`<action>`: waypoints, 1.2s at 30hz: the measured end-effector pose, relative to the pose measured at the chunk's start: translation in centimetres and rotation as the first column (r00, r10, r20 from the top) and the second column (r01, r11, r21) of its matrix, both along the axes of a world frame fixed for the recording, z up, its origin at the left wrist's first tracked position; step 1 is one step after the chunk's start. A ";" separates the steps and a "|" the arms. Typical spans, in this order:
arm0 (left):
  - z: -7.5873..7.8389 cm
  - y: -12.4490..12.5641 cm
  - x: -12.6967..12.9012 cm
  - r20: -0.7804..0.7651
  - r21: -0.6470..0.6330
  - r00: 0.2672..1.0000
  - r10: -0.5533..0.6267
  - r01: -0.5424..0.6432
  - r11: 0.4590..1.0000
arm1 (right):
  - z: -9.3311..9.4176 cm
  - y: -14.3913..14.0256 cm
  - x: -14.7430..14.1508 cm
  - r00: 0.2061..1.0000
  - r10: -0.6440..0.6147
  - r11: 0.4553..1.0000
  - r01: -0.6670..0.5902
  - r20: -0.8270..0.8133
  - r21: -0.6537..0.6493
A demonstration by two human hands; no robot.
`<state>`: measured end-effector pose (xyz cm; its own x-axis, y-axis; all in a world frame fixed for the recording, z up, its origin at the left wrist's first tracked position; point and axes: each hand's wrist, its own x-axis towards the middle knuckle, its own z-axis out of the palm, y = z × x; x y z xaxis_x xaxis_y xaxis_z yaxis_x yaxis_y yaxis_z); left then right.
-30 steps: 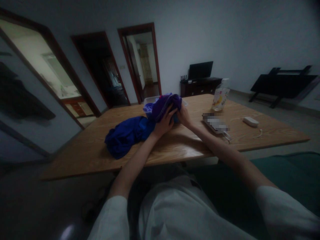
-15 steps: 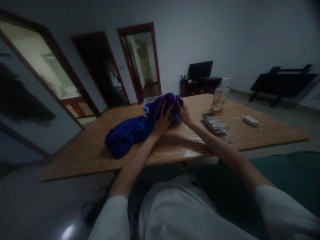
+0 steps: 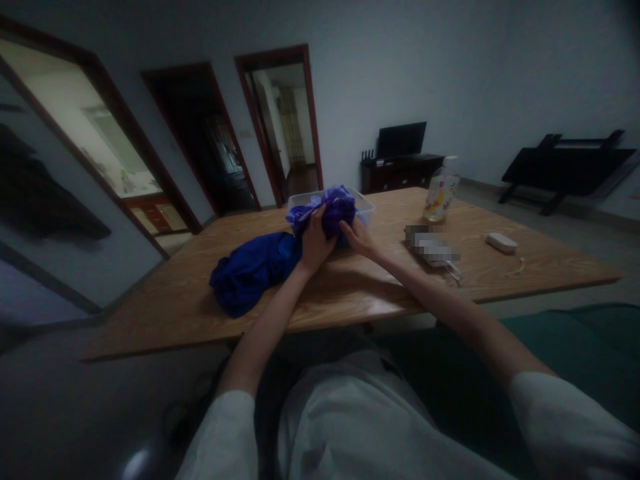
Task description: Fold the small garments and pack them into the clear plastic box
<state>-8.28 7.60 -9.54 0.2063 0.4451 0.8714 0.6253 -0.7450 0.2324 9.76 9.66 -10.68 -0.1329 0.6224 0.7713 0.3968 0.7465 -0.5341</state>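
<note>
Left hand (image 3: pixel 314 241) is closed around a bunch of purple cloth (image 3: pixel 330 205), fingers curled into the fabric near the front of the clear plastic box (image 3: pixel 367 208). Right hand (image 3: pixel 358 237) sits just beside it, palm up-ish, fingers loosely open and touching the lower edge of the same cloth (grip unclear, dim light). The purple cloth is heaped in and over the near rim of the box, which stands on the wooden table (image 3: pixel 360 287). Touching the left hand's wrist side is a darker blue cloth (image 3: pixel 253 269), crumpled flat on the table, to the left. Right of the hands: a blurred flat item (image 3: pixel 431 247), then a small white device (image 3: pixel 501 243) with a cord. A pump bottle (image 3: pixel 441 190) stands behind those, upright, near the far edge.
</note>
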 end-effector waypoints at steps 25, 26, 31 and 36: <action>-1.1 2.5 -0.8 0.159 -0.271 0.987 -0.016 0.059 0.961 | -0.1 -0.7 0.6 0.915 -0.158 0.945 0.031 0.371 0.325; -1.0 2.3 -0.8 0.099 -0.258 0.995 -0.013 0.038 0.965 | -0.1 -0.5 0.6 0.929 -0.159 0.944 0.044 0.335 0.326; -0.5 1.1 -1.0 -0.108 -0.082 0.994 0.017 -0.026 0.996 | -0.4 1.2 1.0 0.970 -0.195 0.957 0.156 0.143 0.246; 0.0 -0.4 -0.4 -0.153 0.071 0.988 -0.017 0.028 0.997 | 0.0 2.9 1.7 0.980 -0.192 0.972 0.196 -0.043 0.131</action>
